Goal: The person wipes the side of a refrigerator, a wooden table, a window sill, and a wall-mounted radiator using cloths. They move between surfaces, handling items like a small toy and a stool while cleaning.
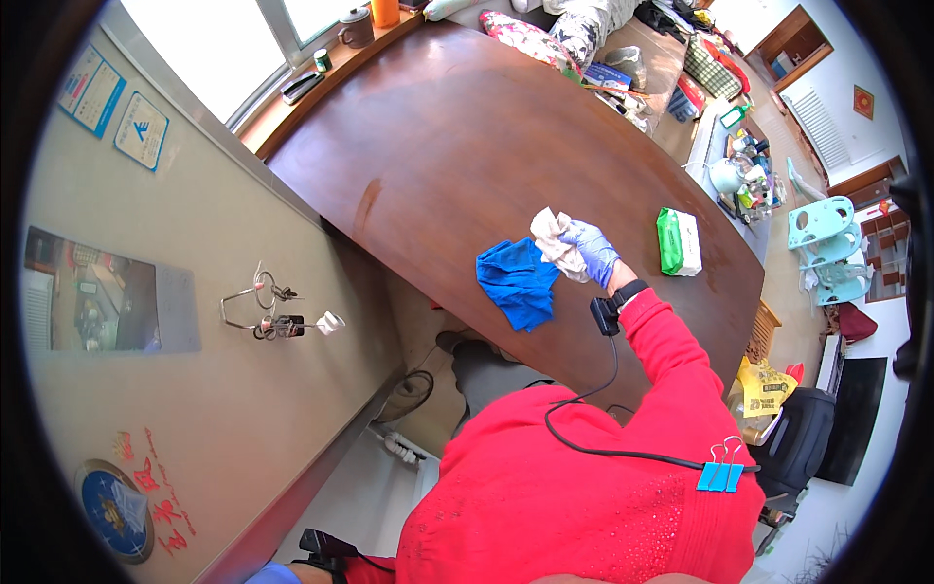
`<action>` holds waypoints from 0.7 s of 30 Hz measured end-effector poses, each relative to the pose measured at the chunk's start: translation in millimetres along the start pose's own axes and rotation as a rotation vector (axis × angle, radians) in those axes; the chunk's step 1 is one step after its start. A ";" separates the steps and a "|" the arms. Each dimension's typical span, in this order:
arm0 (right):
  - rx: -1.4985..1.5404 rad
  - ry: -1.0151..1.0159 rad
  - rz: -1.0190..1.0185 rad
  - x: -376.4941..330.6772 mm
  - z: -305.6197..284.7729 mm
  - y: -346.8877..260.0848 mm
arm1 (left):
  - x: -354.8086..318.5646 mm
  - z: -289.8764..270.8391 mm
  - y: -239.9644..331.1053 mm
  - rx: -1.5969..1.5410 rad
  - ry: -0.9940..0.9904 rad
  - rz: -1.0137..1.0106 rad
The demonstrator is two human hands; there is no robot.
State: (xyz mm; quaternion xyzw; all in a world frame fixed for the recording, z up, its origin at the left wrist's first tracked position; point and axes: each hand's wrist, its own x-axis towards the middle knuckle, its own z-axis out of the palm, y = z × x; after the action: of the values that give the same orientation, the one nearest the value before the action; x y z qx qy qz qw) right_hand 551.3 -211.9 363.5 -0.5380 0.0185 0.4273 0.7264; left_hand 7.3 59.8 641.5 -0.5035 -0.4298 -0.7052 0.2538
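Observation:
My right hand point(592, 251), in a thin purple glove, is closed round a crumpled off-white wipe point(555, 241) over the brown wooden table point(457, 127). Just left of it, a rumpled blue cloth point(519, 282) lies near the table's close edge. To the right of this hand sits a green and white pack of wipes point(678, 242). Only a bit of my left hand point(273, 574), also gloved in purple, shows at the bottom edge, low beside the beige panel; its fingers are out of the picture.
Left of the table stands a beige panel point(214, 409) with stickers and a wire holder point(277, 326). A brown mug point(356, 27) and a small green can point(322, 60) stand on the windowsill. Bedding and clutter lie beyond the table; a black chair point(793, 443) stands at right.

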 end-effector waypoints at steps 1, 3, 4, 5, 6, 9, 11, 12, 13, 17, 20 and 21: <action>-0.012 -0.011 0.025 -7.1 1.7 -0.4 | -0.5 5.9 6.4 -0.023 0.008 0.014; 0.034 0.000 0.109 -18.9 8.6 -2.4 | -0.4 12.5 20.4 -0.062 0.026 0.041; -0.057 -0.116 0.121 -25.0 11.9 -4.1 | 1.1 14.4 26.7 -0.071 0.008 0.038; -0.122 -0.165 0.172 -30.6 15.0 -5.3 | 3.2 15.5 32.1 -0.080 -0.009 0.036; -0.195 -0.208 0.210 -35.2 17.8 -5.9 | 5.1 16.1 36.8 -0.087 -0.024 0.034; -0.544 -0.218 0.321 -47.6 24.5 15.0 | 7.1 16.1 47.0 -0.206 -0.101 0.073; -0.834 -0.274 0.328 -40.8 29.7 36.7 | 5.9 16.2 52.3 -0.260 -0.124 0.021; -1.001 -0.330 0.286 -35.6 31.7 47.7 | 5.1 16.7 54.8 -0.287 -0.132 -0.004; -1.267 -0.259 0.240 -28.9 35.1 59.7 | 4.8 16.9 57.3 -0.295 -0.137 -0.025; -1.614 -0.091 0.235 -3.6 38.7 60.6 | 6.3 17.5 65.0 -0.375 -0.160 -0.061; -1.580 0.037 0.110 0.9 42.6 32.8 | 4.5 17.0 67.4 -0.419 -0.154 -0.112; -1.545 0.066 0.081 3.1 45.7 19.9 | 3.1 16.8 67.7 -0.424 -0.148 -0.138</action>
State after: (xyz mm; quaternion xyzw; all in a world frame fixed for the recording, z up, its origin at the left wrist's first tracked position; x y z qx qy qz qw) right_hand 520.7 -172.5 366.0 -0.9035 -0.2434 0.3289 0.1278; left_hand 67.9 40.6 670.2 -0.5653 -0.3227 -0.7566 0.0616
